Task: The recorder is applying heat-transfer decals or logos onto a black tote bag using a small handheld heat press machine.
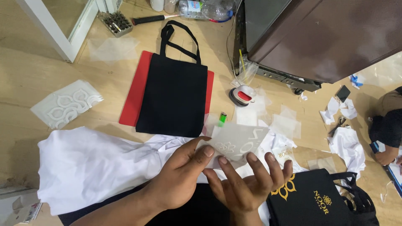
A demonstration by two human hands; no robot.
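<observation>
Above the white cloth (pixel 92 167), you are pinching a transfer sheet (pixel 234 142) with your left hand (pixel 184 175) while your right hand (pixel 247 184), spread open, is supporting it flat.

Pale wooden flooring (pixel 25 79) spreads beneath a dark brown cabinet (pixel 318 33); left of the cabinet, a white door frame (pixel 54 29) stands under even light.

Your hands (pixel 217 175) covered the lower edge of the transfer sheet (pixel 236 142). Right of them, the printed black bag (pixel 318 201) ran off the bottom edge, and another person's arm (pixel 387 129) was cropped.
</observation>
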